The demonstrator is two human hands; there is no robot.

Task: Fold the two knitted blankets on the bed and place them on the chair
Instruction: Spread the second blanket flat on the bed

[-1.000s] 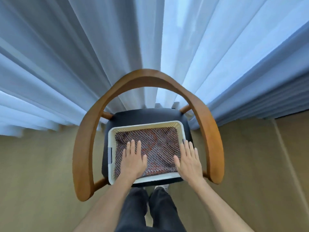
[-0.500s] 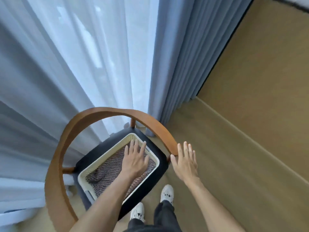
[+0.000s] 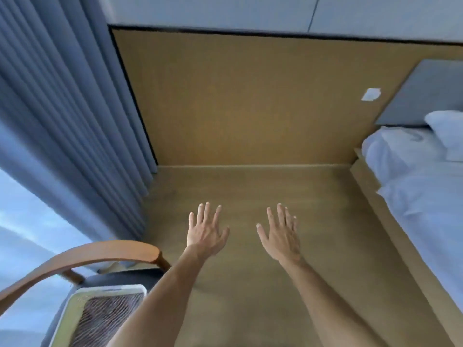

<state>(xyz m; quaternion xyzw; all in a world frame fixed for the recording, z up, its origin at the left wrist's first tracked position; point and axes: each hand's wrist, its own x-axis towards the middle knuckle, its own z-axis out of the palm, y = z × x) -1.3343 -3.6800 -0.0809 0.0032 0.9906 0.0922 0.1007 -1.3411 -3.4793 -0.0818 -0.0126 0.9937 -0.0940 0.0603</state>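
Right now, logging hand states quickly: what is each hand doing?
Left hand: open, fingers spread, holding nothing.
Right hand: open, fingers spread, holding nothing.

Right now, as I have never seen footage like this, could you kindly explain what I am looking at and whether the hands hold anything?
This comes from one wide-angle camera worn on a person's head, looking forward and down. The left hand and right hand are bare, open and empty, spread above the floor. At lower left is a wooden chair carrying a white basket with a folded knitted blanket inside. Blue curtains hang at the left. At the right edge is a bed with a white pillow.
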